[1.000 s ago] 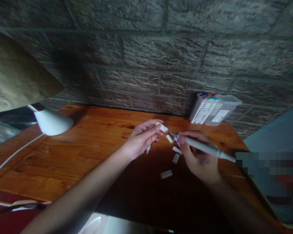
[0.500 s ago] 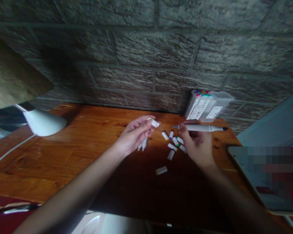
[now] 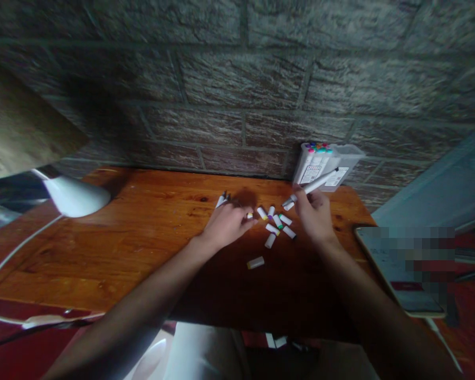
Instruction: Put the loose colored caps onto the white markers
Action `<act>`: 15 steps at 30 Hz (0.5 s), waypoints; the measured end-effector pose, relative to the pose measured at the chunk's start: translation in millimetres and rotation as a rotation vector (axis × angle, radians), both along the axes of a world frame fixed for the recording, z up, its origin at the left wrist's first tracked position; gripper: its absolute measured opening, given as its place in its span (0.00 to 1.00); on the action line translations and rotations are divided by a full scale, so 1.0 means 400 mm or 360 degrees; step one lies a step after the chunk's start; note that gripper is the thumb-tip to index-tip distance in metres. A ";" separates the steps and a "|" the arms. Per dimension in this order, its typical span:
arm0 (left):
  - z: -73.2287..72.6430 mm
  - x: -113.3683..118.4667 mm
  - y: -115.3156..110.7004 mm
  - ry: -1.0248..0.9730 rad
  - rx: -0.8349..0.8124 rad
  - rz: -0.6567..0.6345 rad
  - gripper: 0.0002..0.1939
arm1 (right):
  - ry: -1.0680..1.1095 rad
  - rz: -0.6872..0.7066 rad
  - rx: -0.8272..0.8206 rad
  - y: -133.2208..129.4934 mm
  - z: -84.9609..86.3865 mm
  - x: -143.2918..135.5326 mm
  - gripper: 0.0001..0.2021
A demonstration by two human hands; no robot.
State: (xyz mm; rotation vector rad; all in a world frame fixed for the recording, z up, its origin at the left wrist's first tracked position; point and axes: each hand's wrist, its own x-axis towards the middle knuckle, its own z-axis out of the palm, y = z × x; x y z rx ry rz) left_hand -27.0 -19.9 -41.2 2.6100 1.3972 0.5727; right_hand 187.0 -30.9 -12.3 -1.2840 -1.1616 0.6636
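Note:
My right hand (image 3: 314,214) grips a white marker (image 3: 319,182) that slants up to the right, with a dark tip at its upper end. My left hand (image 3: 227,224) is turned back-up low over the table, its fingers closed on a white marker cap (image 3: 249,216) with a yellow end; most of the cap is hidden. Beyond its knuckles a few white markers (image 3: 220,200) show, partly covered by the hand. Several loose caps (image 3: 272,229) with yellow, purple, green and dark ends lie between my hands. Another cap (image 3: 256,263) rests nearer to me.
A clear marker case (image 3: 311,166) with colourful markers stands against the brick wall, its other half (image 3: 350,153) beside it. At left is a lamp with a white base (image 3: 77,196) and a cord. A tablet-like device (image 3: 396,274) lies at the wooden table's (image 3: 142,232) right edge.
My left hand has turned over and lowered towards the table with the cap. My right hand has tilted the marker from level to slanting. The view has shifted slightly.

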 end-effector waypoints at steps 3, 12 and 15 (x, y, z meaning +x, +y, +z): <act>0.013 0.008 -0.001 -0.0005 0.0022 0.0078 0.16 | -0.0008 -0.0011 0.0034 0.008 -0.009 0.007 0.22; 0.079 0.130 0.070 0.0149 -0.0106 0.0064 0.13 | 0.0083 -0.0140 0.0162 0.042 -0.026 0.038 0.21; 0.080 0.178 0.090 0.0189 -0.0204 0.0080 0.09 | 0.0092 -0.0180 0.0137 0.047 -0.026 0.047 0.21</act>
